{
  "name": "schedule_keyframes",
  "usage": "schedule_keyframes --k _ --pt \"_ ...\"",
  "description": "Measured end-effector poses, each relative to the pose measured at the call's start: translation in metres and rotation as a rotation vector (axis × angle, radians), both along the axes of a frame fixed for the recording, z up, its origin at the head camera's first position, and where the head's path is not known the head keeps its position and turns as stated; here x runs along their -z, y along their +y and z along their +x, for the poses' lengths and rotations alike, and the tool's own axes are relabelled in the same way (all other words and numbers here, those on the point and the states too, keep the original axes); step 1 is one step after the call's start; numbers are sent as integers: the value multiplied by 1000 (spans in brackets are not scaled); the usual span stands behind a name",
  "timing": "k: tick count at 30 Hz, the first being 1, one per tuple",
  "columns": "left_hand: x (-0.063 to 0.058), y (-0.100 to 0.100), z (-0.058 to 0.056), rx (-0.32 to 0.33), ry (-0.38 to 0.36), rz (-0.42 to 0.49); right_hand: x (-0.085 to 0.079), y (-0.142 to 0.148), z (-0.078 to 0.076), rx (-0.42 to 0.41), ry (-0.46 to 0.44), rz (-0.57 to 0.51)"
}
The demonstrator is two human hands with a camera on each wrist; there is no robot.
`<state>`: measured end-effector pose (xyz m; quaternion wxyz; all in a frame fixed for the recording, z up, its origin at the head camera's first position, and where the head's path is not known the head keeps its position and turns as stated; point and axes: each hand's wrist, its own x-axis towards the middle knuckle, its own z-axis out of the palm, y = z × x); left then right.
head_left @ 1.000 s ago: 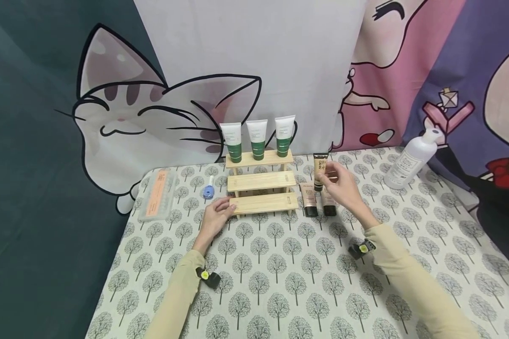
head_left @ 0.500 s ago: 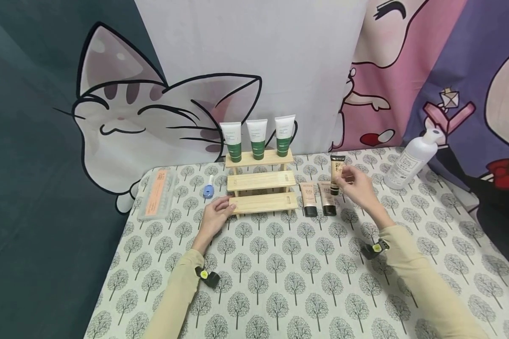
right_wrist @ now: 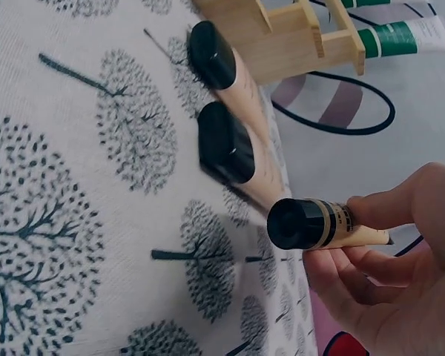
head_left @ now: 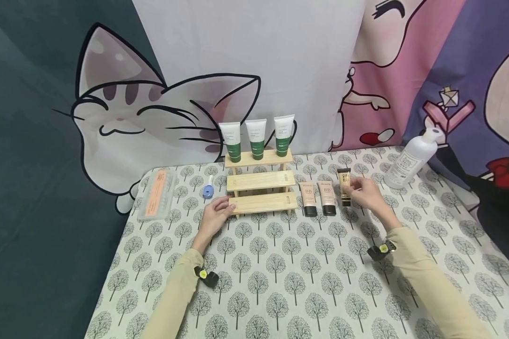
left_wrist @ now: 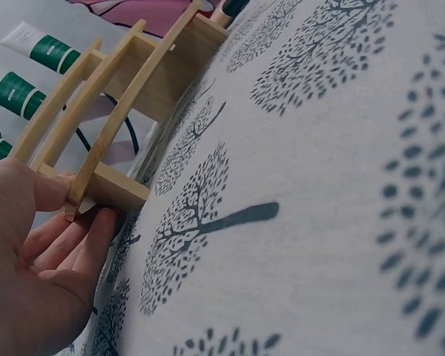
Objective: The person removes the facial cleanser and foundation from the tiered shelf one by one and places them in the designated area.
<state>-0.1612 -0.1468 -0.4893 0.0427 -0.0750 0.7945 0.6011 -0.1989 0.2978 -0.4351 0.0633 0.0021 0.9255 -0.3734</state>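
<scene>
My left hand [head_left: 215, 213] grips the left end of the lowest step of a three-step wooden display rack [head_left: 262, 203], thumb on top and fingers underneath, as the left wrist view shows. In my right hand [head_left: 365, 193] is a small gold tube with a black cap [head_left: 344, 184], pinched between thumb and fingers. Its cap [right_wrist: 293, 224] points toward the camera in the right wrist view. To its left lie two beige BB cream tubes, one nearer the rack [head_left: 309, 197] and one beside my right hand's tube [head_left: 327, 195].
Three white-and-green tubes [head_left: 257, 139] stand on the rack's top step. Left of the rack lie a small blue-and-white item [head_left: 208, 189] and a clear case with an orange label [head_left: 157, 194]. A white bottle [head_left: 412, 160] stands at the right back, near the printed curtain.
My right hand has carried the gold tube rightward from over the BB cream tubes, then down and nearer to me beside them. My left hand stays on the rack.
</scene>
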Motion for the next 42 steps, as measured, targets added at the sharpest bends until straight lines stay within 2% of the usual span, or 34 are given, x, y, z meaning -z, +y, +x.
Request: schedule_keyframes --k 12,20,26,34,38,42 --pt "3 -1 -1 -6 26 -18 15 7 -1 -24 -2 57" --pt "1 2 1 -10 24 -23 22 7 -1 -36 40 172" --pt "0 1 2 -18 19 -13 21 7 -1 -5 -9 190" --pt "0 1 2 -18 15 -15 14 9 4 -9 18 251" --pt "-1 1 3 -12 10 -19 1 8 7 -36 19 252" --pt "-1 1 3 -10 15 -24 -14 4 9 -58 61 239"
